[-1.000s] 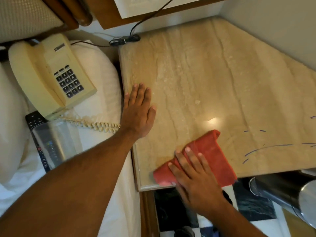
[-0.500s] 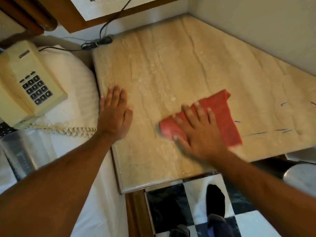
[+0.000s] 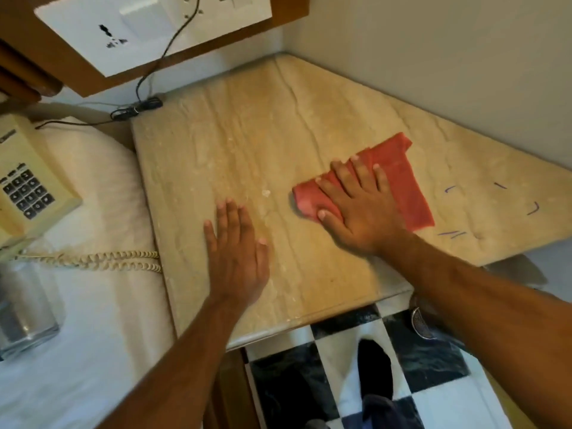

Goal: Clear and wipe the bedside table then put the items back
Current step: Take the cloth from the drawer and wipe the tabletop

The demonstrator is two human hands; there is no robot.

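Pressing flat with fingers spread, the left hand [image 3: 236, 252] rests palm-down, holding nothing, on the marble bedside table top [image 3: 247, 156]. Beyond it the right hand [image 3: 360, 209], open and flat, pins one folded red cloth [image 3: 399, 181] mid-table. On the bed [image 3: 102, 305] lie one glass [image 3: 24, 308] and one telephone [image 3: 23, 187].

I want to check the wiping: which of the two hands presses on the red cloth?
The right hand, its fingers spread over the red cloth. The left hand lies flat on bare marble.
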